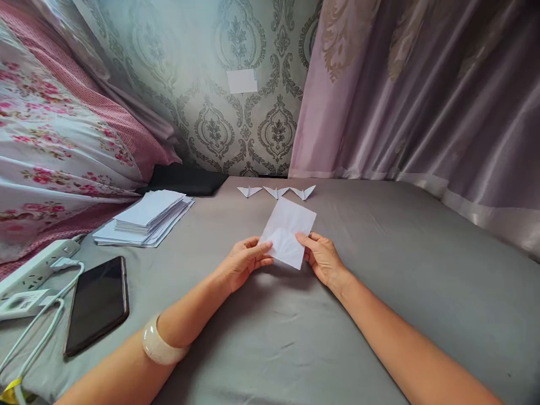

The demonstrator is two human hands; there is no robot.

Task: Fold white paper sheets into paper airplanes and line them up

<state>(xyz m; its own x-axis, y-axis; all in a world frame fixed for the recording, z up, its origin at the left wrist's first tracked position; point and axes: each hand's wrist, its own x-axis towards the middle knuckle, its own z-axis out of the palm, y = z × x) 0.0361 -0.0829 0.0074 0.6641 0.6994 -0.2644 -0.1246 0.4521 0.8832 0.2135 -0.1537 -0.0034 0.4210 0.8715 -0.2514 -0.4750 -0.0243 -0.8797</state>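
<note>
The sheet of white paper (288, 232) lies between the two hands over the grey bed sheet (379, 270), its near edge pinched from both sides and its far edge pointing away toward the wall. Its long axis runs away from the person and leans a little to the right, so the far corner sits further right than the near one. A corner near the left hand appears folded over, making a paler triangular flap. The left hand (243, 262) closes on the near left edge, thumb on top and fingers curled under; the right hand (323, 257) grips the near right edge in the same way. Both hands are about equally close to the paper, each touching it, with the left holding slightly lower on the sheet. Beyond the paper, near the wall, three small folded paper figures (276, 192) stand in a row, just apart from one another. To the left lies one stack of white paper sheets (145, 219), fanned slightly. Nearer the person on the left rests one dark smartphone (97, 304), face up, and beside it one white power strip (36, 267) with a white cable (42, 326) trailing forward. One pale bangle (160, 346) circles the left wrist.
</note>
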